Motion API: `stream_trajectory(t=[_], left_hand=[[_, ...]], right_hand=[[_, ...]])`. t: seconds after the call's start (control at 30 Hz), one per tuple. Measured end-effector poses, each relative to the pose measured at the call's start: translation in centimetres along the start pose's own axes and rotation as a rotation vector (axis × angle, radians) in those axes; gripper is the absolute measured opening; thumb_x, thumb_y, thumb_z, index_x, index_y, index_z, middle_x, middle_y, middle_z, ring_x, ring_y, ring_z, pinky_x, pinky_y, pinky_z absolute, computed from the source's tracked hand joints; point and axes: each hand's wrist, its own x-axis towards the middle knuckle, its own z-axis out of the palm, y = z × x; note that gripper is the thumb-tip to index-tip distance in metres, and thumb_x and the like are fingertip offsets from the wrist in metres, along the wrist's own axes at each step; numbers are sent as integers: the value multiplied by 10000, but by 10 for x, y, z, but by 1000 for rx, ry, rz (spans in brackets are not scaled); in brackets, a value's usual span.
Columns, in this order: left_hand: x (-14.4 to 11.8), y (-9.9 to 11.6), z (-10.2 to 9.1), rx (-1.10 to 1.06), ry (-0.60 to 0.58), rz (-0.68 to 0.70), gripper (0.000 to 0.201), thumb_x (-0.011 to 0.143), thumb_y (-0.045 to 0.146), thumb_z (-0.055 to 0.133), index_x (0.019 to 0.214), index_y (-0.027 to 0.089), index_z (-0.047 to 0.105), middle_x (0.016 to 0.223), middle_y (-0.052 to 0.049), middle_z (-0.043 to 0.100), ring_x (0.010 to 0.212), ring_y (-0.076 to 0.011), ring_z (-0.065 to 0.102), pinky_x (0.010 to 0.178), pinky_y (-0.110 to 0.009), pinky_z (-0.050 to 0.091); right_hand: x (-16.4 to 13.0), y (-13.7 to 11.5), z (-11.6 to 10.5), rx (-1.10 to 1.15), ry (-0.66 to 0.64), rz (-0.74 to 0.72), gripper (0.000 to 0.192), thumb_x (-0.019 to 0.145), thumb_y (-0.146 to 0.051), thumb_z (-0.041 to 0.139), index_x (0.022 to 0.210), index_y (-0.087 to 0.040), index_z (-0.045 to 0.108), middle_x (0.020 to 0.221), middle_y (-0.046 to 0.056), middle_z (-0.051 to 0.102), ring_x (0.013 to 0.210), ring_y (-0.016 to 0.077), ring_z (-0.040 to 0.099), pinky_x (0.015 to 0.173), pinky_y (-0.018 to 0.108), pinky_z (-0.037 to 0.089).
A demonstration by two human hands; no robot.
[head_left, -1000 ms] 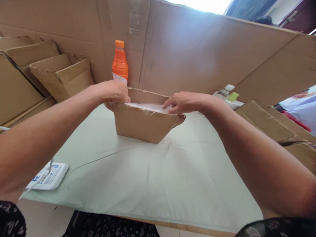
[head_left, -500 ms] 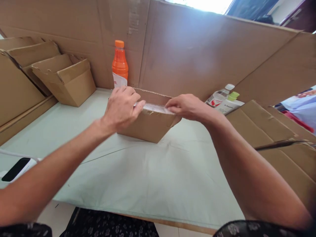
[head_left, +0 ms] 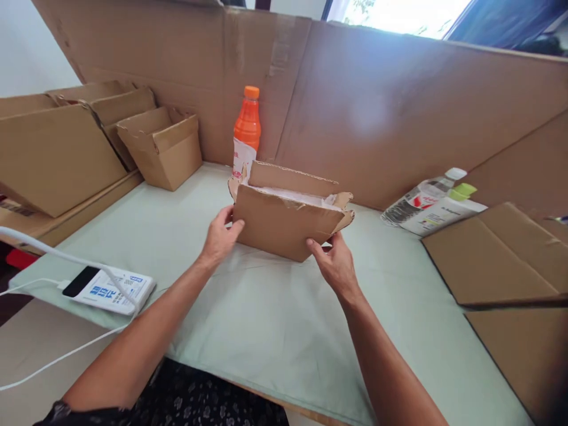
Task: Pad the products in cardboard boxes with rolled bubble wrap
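Cardboard walls enclose your green-covered table; the box, open-topped with white filling, sits tilted in front of the orange bottle, its long axis crosswise to you. Your left hand grips its left end, your right hand its lower right corner, both equally near; no label is readable.

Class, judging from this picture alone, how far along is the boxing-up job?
Done: white packing lies inside the cardboard box. In hand: the left hand and right hand grip its lower corners on the green cloth. Left: the top flaps stand open, unsealed.
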Motion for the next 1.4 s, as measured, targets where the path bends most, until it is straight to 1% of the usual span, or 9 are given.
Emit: stream_trajectory(t=[0.2,0.33,0.5,0.7,0.87,1.07,1.23,1.33,1.4], left_hand=[[-53,6,35,-52,-122,74,541,778,194,606,1318,155,597,1275,-108,700,1147,-240,658,991,-366,554],[-85,1,18,-57,-92,35,571,796,168,557,1367,170,558,1351,-109,661,1175,-238,646,1001,-369,548],[-72,-7,-44,10,244,-31,620,812,200,560,1422,148,461,1435,-141,588,1342,-278,545,1142,-445,449],[-81,-11,-93,71,489,-74,723,873,221,537,1535,259,250,1621,-115,370,1486,-271,398,1211,-480,370],[-77,-23,-120,88,587,-37,704,860,236,544,1514,282,287,1592,-104,394,1464,-270,414,1188,-476,395],[-25,-36,-151,-187,773,97,732,708,191,649,1414,193,452,1465,-104,532,1363,-252,511,1204,-379,354],[-7,-33,-159,-194,768,25,786,721,200,646,1470,205,410,1504,-110,502,1396,-266,485,1202,-405,360],[-47,-23,-149,-29,742,62,784,786,248,695,1508,215,392,1560,-118,444,1458,-272,415,1220,-417,330],[-97,-24,-137,36,445,46,624,877,264,635,1476,234,461,1421,-105,592,1308,-246,578,1128,-389,449]], right_hand=[[-24,30,-46,20,117,-8,423,787,-556,672,1037,-221,601,1009,88,724,803,239,678,672,373,567],[-29,36,-47,52,66,-40,424,803,-572,681,1059,-245,597,1002,73,722,830,251,693,690,378,573],[32,-22,58,194,-190,-220,431,812,-502,632,1115,-201,579,1057,108,725,888,250,682,758,383,566],[79,-116,195,356,-463,-418,646,856,-369,489,1464,-167,411,1407,140,599,1183,238,621,967,370,534],[74,-163,268,398,-579,-508,779,896,-325,518,1590,-128,226,1617,140,377,1446,240,427,1135,383,443],[74,-186,332,245,-689,-526,819,905,-358,611,1594,-92,258,1664,196,262,1544,291,268,1201,472,373],[61,-177,330,198,-803,-628,574,837,-290,721,1389,-191,600,1481,130,568,1398,289,516,1188,460,394],[44,-147,298,186,-778,-638,430,869,-259,687,1294,-198,667,1440,120,608,1354,268,560,1166,455,415],[30,-118,266,173,-736,-612,355,882,-211,662,1236,-198,696,1403,117,637,1339,250,570,1162,451,416]])
